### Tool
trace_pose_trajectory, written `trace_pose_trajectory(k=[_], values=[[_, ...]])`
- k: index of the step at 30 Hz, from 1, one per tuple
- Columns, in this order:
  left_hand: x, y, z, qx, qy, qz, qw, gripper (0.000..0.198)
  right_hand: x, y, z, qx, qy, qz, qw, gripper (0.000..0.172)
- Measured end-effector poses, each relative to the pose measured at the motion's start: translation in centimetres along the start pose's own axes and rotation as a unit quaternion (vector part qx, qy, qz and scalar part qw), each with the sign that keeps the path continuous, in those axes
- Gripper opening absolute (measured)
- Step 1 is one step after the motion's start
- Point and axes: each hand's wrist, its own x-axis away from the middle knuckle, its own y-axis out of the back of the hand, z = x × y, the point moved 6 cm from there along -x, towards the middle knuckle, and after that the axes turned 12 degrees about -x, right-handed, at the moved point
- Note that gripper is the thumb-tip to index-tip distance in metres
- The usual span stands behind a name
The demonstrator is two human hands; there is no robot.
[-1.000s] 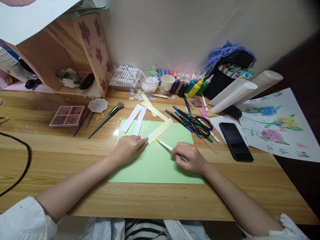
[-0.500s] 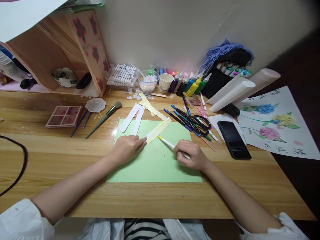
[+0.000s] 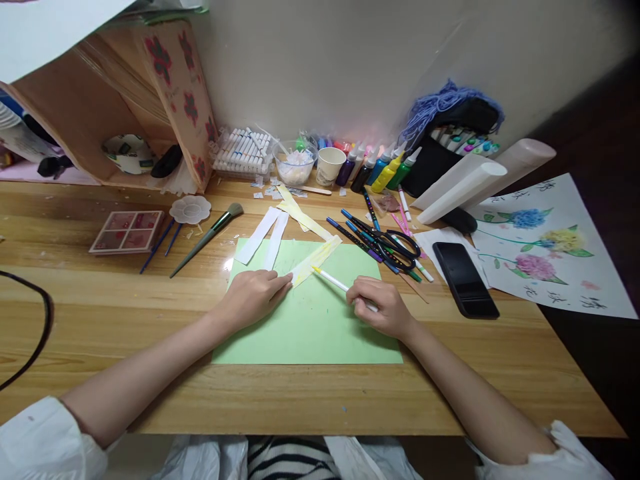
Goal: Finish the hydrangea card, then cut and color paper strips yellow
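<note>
A white marker [image 3: 331,279] with a yellow tip is gripped in my right hand [image 3: 381,304]. Its tip rests at the lower part of a paper strip [image 3: 317,261] streaked with yellow. My left hand [image 3: 256,295] lies flat, its fingertips pressing the strip's lower left end onto green paper [image 3: 310,333]. Just above my left hand are two white paper strips [image 3: 259,236], partly over the green sheet. Pale yellow strips [image 3: 303,213] lie crossed behind it.
Black scissors [image 3: 400,248] lie on several pens right of the green sheet. Farther right are a phone [image 3: 465,280] and a flower drawing [image 3: 545,247]. A makeup brush [image 3: 207,239] is at left. Paint bottles [image 3: 387,175], a paper cup [image 3: 330,165] and a marker box [image 3: 243,152] line the wall.
The marker tip has shifted slightly left and up along the strip, and more yellow streaks show there. My left hand keeps its place on the strip.
</note>
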Motion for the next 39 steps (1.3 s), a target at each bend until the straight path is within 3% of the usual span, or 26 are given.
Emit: trace_pose_trajectory(k=[4,8,12,17,23,27,32,36,39], values=[[0.0,-0.1,0.0,-0.001,0.001,0.002,1.0,0.029,-0.1,-0.9,-0.5,-0.008,-0.038,0.041,0.998,0.017],[0.1,-0.1,-0.1,-0.004,-0.001,0.007,1.0,0.03,-0.1,-0.6,-0.6,-0.014,-0.055,0.006,0.998,0.018],[0.1,0.0,-0.1,-0.007,-0.001,0.008,1.0,0.031,-0.2,-0.7,-0.9,-0.027,-0.072,0.025,0.997,0.018],[0.0,0.0,-0.3,-0.012,-0.009,0.009,1.0,0.031,-0.2,-0.3,-1.5,-0.037,-0.103,0.005,0.994,0.018],[0.3,1.3,-1.2,-0.044,-0.044,-0.044,0.997,0.03,0.0,-0.7,-0.9,-0.053,-0.111,-0.013,0.992,0.018],[0.6,1.9,-2.1,-0.05,-0.083,-0.067,0.993,0.029,0.1,-2.0,-0.7,-0.077,-0.134,0.049,0.987,0.02],[0.7,1.7,-2.5,-0.056,-0.09,-0.065,0.992,0.03,0.1,-1.8,-1.2,-0.06,-0.159,0.035,0.985,0.022],[0.7,1.6,-2.3,-0.048,-0.091,-0.062,0.993,0.03,0.1,-2.0,-1.2,-0.078,-0.15,0.061,0.984,0.022],[0.7,1.5,-2.2,-0.038,-0.091,-0.047,0.994,0.032,0.1,-1.7,-1.2,-0.066,-0.146,0.038,0.986,0.023]])
